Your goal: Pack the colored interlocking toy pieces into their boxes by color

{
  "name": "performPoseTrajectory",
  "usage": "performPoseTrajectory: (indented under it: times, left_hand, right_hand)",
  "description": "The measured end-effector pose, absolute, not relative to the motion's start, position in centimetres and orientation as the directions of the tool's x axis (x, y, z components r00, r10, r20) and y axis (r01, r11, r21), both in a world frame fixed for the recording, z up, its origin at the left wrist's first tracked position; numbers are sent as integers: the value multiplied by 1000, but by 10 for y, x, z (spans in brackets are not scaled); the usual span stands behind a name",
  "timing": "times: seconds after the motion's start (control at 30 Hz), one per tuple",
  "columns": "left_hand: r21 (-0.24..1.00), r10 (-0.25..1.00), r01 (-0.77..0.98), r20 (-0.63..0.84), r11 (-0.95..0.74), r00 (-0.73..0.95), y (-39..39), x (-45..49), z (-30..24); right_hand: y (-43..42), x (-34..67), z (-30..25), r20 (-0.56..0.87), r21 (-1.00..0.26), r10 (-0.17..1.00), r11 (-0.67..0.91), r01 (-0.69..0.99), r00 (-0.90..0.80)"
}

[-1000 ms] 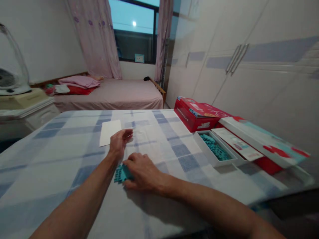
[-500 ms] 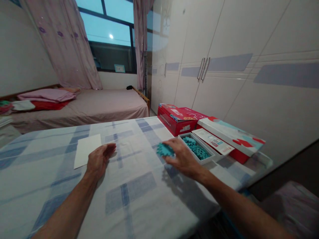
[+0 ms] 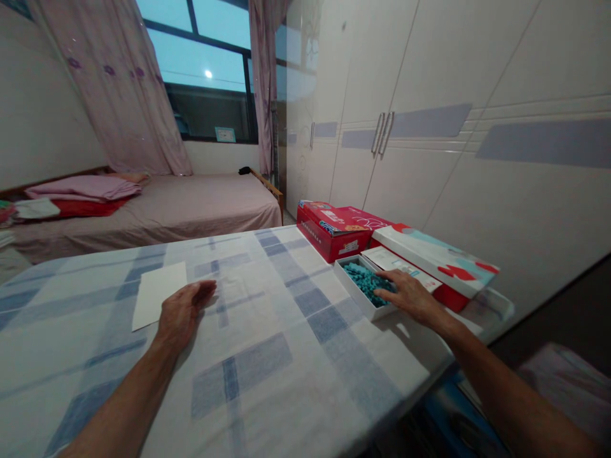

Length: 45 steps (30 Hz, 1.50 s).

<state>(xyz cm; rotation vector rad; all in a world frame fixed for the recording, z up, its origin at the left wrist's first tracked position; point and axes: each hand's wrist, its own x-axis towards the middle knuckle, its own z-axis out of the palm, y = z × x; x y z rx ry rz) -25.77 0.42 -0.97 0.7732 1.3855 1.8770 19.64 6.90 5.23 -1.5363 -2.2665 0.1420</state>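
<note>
The right hand reaches out to the white tray, which sits near the right edge of the surface. Its fingers spread loosely over the near end of the tray and rest on the teal pieces heaped inside; whether any piece is pinched between the fingers cannot be told, since the palm faces down and covers them. The teal pieces fill the tray, mostly toward its far end.

The left hand lies flat and relaxed on the checked cloth, palm down, fingers open, holding nothing. Its fingertips lie just beside the corner of a white sheet of paper that lies flat on the surface, slightly to its left.

Just behind the tray stands a red box, and to the right of the tray a long box lid with red and pale blue print lies tilted across another red box. A leaflet lies between the tray and that lid. Beyond the surface are a bed, pink curtains and a white wardrobe.
</note>
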Motion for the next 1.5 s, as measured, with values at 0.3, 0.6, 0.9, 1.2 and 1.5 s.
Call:
performPoseTrajectory:
  times: [0.3,0.6,0.9,1.2,1.5]
  left_hand:
    - [975,802,-145,50,-169,-596,9,-260,-18]
    - [988,790,-97,38,-122,-612,6,-251,-11]
    - [968,729,228,229,-102,-645,1,-245,-10]
    - [833,603,539,496,-127,-625,-4,-249,3]
    - [512,739,767,325,386,-590,-8,-284,8]
  right_hand:
    - [72,188,57,209,-315,868,496,809,-451]
    - [75,189,54,311,-289,849,513,808,-427]
    - [113,174,53,322,-165,867,446,880,-379]
    - [116,166,60,207,-61,893,419,906,-399]
    - [103,162,68,491,-175,784,515,839,-379]
